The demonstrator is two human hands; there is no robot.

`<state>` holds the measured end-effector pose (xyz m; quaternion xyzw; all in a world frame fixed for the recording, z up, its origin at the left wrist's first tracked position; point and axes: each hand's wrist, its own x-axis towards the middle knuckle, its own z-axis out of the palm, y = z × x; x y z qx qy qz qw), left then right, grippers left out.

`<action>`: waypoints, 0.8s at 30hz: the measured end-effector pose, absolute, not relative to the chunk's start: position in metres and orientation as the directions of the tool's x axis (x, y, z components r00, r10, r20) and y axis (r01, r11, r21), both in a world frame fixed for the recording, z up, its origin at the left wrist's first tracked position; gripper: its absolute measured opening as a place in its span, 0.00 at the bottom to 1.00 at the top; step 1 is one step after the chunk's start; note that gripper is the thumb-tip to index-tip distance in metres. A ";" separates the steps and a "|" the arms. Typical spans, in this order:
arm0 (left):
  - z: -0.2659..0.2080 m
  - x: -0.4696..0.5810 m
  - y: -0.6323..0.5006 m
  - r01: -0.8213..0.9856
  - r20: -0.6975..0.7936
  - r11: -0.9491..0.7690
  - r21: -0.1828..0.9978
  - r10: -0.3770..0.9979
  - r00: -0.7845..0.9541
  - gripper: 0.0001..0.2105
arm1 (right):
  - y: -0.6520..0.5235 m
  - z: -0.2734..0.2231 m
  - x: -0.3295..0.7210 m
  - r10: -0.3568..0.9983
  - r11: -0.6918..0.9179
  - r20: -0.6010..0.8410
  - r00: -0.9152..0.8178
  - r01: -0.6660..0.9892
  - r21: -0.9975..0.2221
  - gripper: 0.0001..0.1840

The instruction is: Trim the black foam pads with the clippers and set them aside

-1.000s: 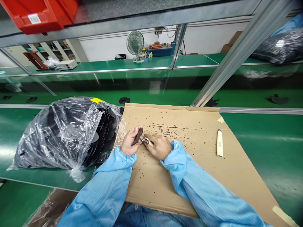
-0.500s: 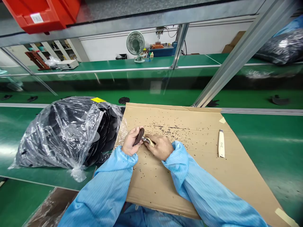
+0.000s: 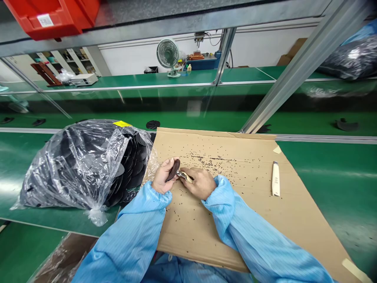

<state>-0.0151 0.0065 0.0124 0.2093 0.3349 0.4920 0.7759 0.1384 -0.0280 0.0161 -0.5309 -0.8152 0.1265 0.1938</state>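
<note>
Pinched in my left hand (image 3: 162, 177) is a dark brown, flat round piece (image 3: 173, 170), tilted on edge. My right hand (image 3: 201, 183) is closed around cutting pliers (image 3: 183, 175) with pale handles. The metal jaws of the pliers meet the right edge of the round piece; whether they bite into it is too small to tell. Beneath both hands lies a cardboard sheet (image 3: 265, 232), strewn with tiny dark bits (image 3: 210, 162). A cream-handled utility knife (image 3: 275, 179) rests on the sheet, right of my right hand.
A clear plastic bag (image 3: 73, 165) full of black round pieces stands left of the cardboard on the green bench (image 3: 332, 169). A slanted metal post (image 3: 282, 82) rises behind the sheet. A red bin (image 3: 55, 19) sits on the shelf overhead. A fan (image 3: 167, 54) stands farther back.
Both hands, the round piece and the pliers keep almost the same place. The fan head in the background has turned slightly to the left.
</note>
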 end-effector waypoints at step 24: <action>0.011 -0.013 0.006 -0.703 -0.291 0.334 0.628 0.938 0.186 0.19 | -0.010 0.024 0.171 0.987 -0.143 -0.118 -0.108 -0.255 -0.956 0.23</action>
